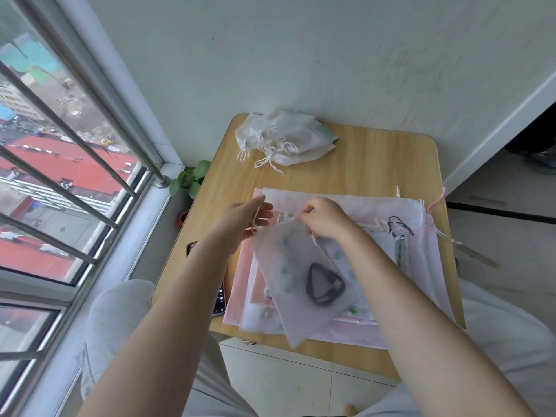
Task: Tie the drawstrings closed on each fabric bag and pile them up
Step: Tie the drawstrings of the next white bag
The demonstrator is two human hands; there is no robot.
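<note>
A thin white fabric bag (296,275) with a dark triangular object showing through it hangs tilted over the table, held up by its top. My left hand (245,219) pinches a cream drawstring at the bag's left top corner. At the top right of the bag's mouth my right hand (323,218) grips the gathered fabric and cord. Beneath lies a stack of flat white and pink bags (391,212). A pile of tied white bags (282,139) sits at the table's far left corner.
The small wooden table (361,164) stands against a white wall. A phone (219,299) lies at the table's left edge, partly under my left arm. A green plant (191,179) and barred window (60,164) are to the left. My knees show below.
</note>
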